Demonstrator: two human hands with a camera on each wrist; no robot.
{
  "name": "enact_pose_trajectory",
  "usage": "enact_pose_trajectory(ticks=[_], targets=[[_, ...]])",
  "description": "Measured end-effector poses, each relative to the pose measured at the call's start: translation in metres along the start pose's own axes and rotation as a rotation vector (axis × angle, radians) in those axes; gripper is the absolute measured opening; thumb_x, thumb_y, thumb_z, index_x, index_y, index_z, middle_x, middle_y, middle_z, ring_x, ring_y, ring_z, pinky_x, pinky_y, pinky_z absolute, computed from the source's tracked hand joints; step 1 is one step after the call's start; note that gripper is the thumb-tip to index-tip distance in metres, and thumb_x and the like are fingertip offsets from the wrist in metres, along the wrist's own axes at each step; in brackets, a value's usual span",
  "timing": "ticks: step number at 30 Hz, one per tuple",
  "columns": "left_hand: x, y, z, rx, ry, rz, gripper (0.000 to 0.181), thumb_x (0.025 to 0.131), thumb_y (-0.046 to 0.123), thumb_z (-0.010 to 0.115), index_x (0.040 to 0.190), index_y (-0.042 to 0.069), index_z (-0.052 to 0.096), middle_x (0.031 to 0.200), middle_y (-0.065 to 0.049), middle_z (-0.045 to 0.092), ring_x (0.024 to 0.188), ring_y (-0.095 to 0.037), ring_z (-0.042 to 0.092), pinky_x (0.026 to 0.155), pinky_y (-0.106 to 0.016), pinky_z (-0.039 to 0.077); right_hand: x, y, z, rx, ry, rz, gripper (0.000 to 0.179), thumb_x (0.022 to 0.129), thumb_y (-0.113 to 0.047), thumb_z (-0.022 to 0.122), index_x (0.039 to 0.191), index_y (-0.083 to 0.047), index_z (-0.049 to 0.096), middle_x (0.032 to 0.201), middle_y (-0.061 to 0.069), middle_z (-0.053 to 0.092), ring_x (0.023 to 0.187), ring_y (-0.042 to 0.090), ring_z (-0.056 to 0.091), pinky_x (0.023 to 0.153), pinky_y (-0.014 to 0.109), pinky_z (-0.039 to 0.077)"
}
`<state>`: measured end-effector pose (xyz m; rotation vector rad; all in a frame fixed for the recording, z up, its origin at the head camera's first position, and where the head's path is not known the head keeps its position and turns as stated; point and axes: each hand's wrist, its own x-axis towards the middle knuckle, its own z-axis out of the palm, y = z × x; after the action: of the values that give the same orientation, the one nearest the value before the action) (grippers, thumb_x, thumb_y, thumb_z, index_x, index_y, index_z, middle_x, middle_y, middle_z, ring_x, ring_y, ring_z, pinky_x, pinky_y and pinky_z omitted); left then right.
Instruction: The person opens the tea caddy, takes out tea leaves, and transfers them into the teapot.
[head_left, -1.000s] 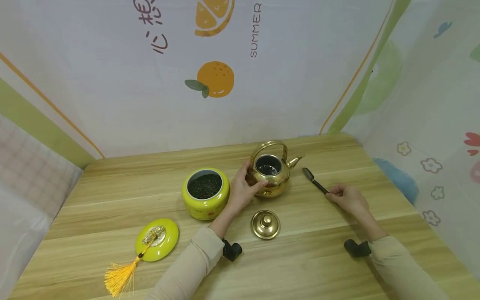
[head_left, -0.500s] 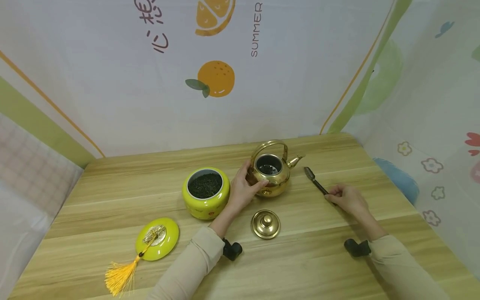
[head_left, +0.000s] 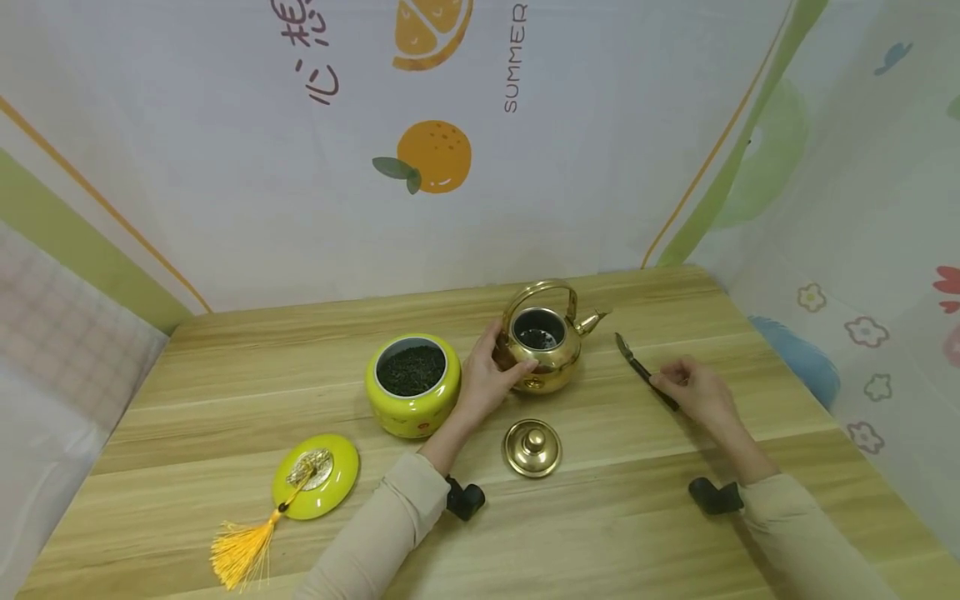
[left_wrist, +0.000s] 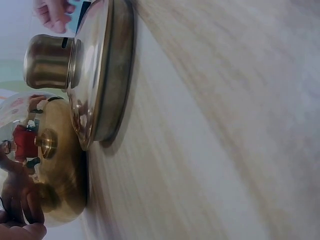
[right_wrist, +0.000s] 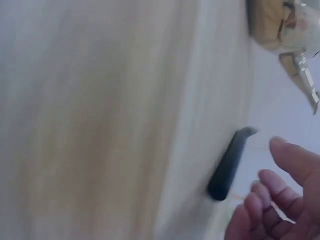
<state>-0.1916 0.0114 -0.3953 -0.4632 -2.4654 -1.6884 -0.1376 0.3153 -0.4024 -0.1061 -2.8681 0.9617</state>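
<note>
My left hand [head_left: 486, 382] grips the side of a golden teapot [head_left: 553, 373], thumb on its front and fingers behind. The teapot is uncovered, with dark leaves inside, its arched handle up and its spout to the right. A slim dark tea scoop [head_left: 640, 370] lies slantwise right of the spout. Over its handle is my right hand [head_left: 697, 392]; in the right wrist view a gap shows between the scoop [right_wrist: 230, 165] and the loosely bent fingers [right_wrist: 272, 187]. The knobbed golden teapot lid [head_left: 532, 450] sits on the table in front of the teapot.
Left of the left forearm stands an open yellow-green jar [head_left: 408, 415] full of dark tea leaves. Its round lid [head_left: 330, 493], with an orange tassel [head_left: 246, 550], lies nearer the front left. A printed curtain [head_left: 570, 183] rises behind the wooden table [head_left: 600, 533].
The right thumb and fingers have parted from the scoop's handle, which they pinched earlier. The scoop has rolled a little onto its edge. The left hand and teapot stay in place.
</note>
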Motion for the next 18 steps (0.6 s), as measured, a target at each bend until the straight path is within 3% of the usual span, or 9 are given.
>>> enact_pose_trajectory(ticks=[4, 6, 11, 18], targets=[[0.0, 0.0, 0.0, -0.001, 0.0, -0.01, 0.075, 0.077, 0.023, 0.078, 0.14, 0.006, 0.041, 0.138, -0.012, 0.049, 0.13, -0.026, 0.043, 0.11, -0.039, 0.033, 0.001, -0.015, 0.005, 0.067, 0.094, -0.126, 0.02, 0.085, -0.009, 0.068, 0.096, 0.007, 0.063, 0.078, 0.014, 0.064, 0.066, 0.012, 0.055, 0.054, 0.02, 0.045], [0.0, -0.001, 0.0, 0.0, 0.0, -0.007, 0.074, 0.078, 0.024, 0.078, 0.14, 0.006, 0.041, 0.138, -0.012, 0.049, 0.13, -0.026, 0.043, 0.11, -0.04, 0.033, 0.001, -0.024, 0.01, 0.124, 0.078, -0.179, 0.017, 0.084, -0.005, 0.069, 0.094, 0.007, 0.064, 0.077, 0.012, 0.063, 0.063, 0.004, 0.052, 0.053, 0.017, 0.045], [0.0, 0.0, 0.0, 0.004, -0.001, -0.003, 0.074, 0.078, 0.024, 0.078, 0.14, 0.006, 0.041, 0.139, -0.013, 0.048, 0.13, -0.027, 0.042, 0.11, -0.04, 0.033, -0.003, -0.047, 0.022, 0.287, -0.127, -0.224, 0.021, 0.087, -0.006, 0.066, 0.101, 0.008, 0.062, 0.084, 0.011, 0.063, 0.069, 0.003, 0.052, 0.06, 0.017, 0.048], [0.0, 0.0, 0.0, 0.0, -0.003, -0.01, 0.074, 0.078, 0.023, 0.078, 0.14, 0.007, 0.042, 0.137, -0.012, 0.05, 0.129, -0.026, 0.044, 0.109, -0.039, 0.034, -0.009, -0.071, 0.045, 0.388, -0.341, -0.315, 0.027, 0.084, -0.008, 0.069, 0.103, 0.008, 0.062, 0.083, 0.007, 0.061, 0.071, 0.006, 0.055, 0.063, 0.019, 0.05]])
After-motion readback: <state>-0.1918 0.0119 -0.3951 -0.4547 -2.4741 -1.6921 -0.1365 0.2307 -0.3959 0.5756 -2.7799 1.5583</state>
